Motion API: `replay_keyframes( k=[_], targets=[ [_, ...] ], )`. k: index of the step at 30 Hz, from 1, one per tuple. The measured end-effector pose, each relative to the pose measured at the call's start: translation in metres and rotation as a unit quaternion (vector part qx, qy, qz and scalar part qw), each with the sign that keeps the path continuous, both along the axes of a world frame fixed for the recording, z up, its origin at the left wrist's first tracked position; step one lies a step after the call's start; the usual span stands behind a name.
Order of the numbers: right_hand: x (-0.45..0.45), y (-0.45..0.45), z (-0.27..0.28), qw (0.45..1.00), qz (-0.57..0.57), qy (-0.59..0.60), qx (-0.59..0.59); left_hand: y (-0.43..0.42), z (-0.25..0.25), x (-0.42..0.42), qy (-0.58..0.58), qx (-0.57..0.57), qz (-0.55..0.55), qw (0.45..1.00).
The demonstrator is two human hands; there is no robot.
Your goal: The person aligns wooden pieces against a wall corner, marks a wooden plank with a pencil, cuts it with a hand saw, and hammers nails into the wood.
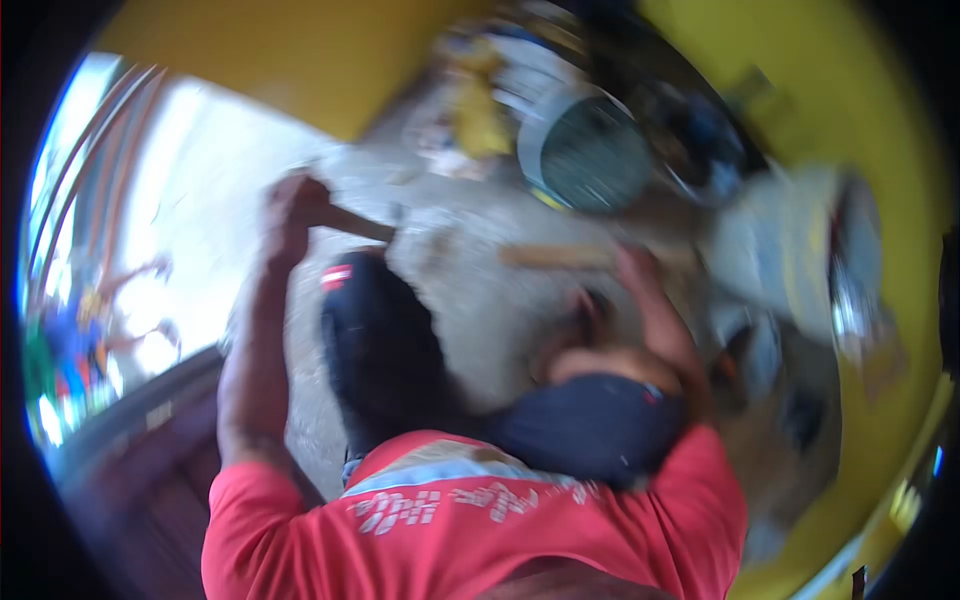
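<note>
My left hand [298,205] is raised on the left, above the knee, with the fingers closed round one end of a brown wooden bar-like piece [352,224]. A small grey part shows at its far end, too smeared to name. Lower on the right, my right hand [634,264] is closed at the end of a pale wooden strip [555,257], which points left over the grey floor. The two pieces are apart. Motion blur hides the exact finger positions.
A white bucket [533,150] with a dark inside stands ahead. Another pale bucket [775,250] lies tipped at the right, beside a yellow wall [850,90]. Blurred clutter and a yellow bag-like thing [480,115] are farther off. Brown wooden panelling [150,490] is at the lower left.
</note>
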State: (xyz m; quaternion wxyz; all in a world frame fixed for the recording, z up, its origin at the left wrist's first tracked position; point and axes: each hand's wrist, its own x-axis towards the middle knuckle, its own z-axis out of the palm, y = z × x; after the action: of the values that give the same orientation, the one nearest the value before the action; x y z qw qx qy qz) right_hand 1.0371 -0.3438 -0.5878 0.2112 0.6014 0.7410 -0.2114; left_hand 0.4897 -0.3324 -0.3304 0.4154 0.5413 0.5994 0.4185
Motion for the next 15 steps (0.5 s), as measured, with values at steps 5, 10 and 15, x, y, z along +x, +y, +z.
replay_keyframes(
  k=[5,10,15],
  targets=[
    [-0.001,-0.006,0.013,0.993,0.060,0.038,0.092,-0.066,-0.005,-0.047,-0.063,-0.011,0.221,0.973],
    [-0.037,-0.025,0.123,0.993,0.096,0.036,-0.055,-0.151,-0.020,-0.075,-0.065,-0.041,0.336,0.939],
    [-0.045,-0.005,0.143,0.981,0.107,0.033,-0.158,-0.187,-0.009,-0.115,0.112,-0.210,0.255,0.937]
  ],
)
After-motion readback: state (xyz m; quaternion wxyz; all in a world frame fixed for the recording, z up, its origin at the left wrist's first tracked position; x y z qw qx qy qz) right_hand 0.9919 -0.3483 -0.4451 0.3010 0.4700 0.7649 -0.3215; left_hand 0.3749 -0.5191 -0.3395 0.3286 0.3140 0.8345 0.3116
